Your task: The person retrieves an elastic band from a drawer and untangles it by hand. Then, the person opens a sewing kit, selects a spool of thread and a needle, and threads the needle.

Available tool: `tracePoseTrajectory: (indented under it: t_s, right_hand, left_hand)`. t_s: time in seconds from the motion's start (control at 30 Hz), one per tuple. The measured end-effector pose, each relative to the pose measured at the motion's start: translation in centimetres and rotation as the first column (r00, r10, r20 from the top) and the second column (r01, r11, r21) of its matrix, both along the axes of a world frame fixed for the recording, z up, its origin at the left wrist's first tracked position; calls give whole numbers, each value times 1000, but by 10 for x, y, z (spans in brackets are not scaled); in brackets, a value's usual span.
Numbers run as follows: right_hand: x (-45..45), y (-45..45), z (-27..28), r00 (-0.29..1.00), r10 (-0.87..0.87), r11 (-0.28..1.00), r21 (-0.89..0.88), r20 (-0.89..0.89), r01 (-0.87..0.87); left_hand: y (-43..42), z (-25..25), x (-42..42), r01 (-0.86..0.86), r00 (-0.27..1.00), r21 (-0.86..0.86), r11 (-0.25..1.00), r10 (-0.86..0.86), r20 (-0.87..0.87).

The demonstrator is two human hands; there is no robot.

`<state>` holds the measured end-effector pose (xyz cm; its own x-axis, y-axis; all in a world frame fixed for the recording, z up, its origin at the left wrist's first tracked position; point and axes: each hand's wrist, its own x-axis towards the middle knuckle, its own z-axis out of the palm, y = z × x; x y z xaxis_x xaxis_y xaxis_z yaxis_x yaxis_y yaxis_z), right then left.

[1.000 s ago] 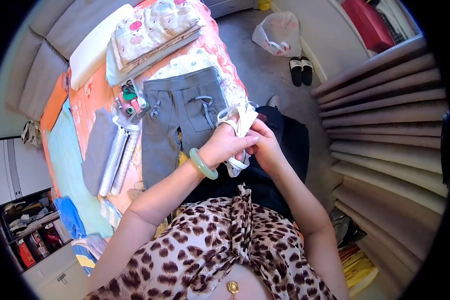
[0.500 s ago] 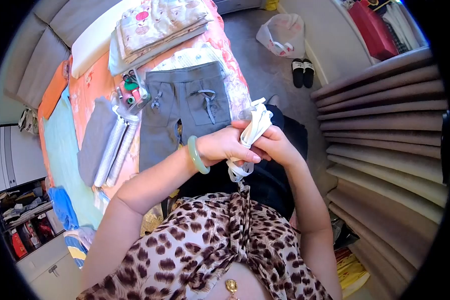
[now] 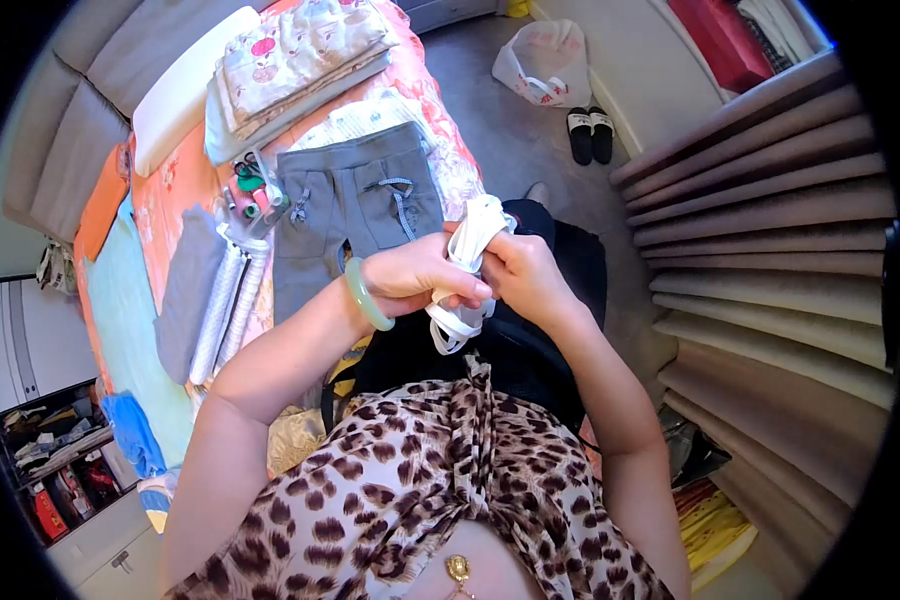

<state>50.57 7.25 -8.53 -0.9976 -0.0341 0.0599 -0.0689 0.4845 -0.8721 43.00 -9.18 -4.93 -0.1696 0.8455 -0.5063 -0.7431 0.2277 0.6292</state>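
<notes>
Band [image 3: 477, 230] and hands have drifted a little left in the frame since half a second ago; slippers [image 3: 590, 136] and bag [image 3: 545, 65] at the upper right have slid that way too, so I put part of it down to the camera. Beyond that, the right hand [image 3: 536, 278] now sits knuckles up, more tightly curled.

From my feed, the band is bunched in loops at the middle of the frame, held up above the dark lap. The left hand [image 3: 410, 275], wearing a bangle [image 3: 363, 293], grasps it round the middle, thumb laid across the front; one loop stands above that grip and another hangs below it. The right hand's fingers are closed on the bundle's right side, though I can't tell how many strands they hold.

I judge the step in hand to be gathering the strip into a compact bundle. To my mind the next move calls for a firm left thumb while the right works any loose length; the loops look slack enough to spring apart if that thumb lifts.

Just beyond the left hand, trousers [image 3: 365, 190] lie on the bed [image 3: 165, 180] at upper centre, with a case [image 3: 255, 205] of thread near their left edge.
</notes>
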Motion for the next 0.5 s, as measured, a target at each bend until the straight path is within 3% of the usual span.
tracePoseTrajectory:
  t_s: [0.1,0.27,0.37,0.4,0.5]
  right_hand:
    - [7,7,23,992,2,990,-138,129,16]
    - [28,22,37,972,2,978,-204,236,48]
    - [41,31,37,977,42,998,-58,207,-30]
    - [45,35,36,955,67,998,-33,288,-60]
    - [60,44,42,990,133,989,64,55,-136]
  left_hand:
    - [-4,7,0,19,999,4,1000,-19,-51]
    - [-4,14,0,20,992,-6,1000,-21,-126]
    - [-7,-2,-4,39,965,-71,997,-57,-257]
    - [-5,-3,-6,29,946,-114,993,-64,-317]
    - [1,-3,-8,-33,821,-177,984,-74,-567]
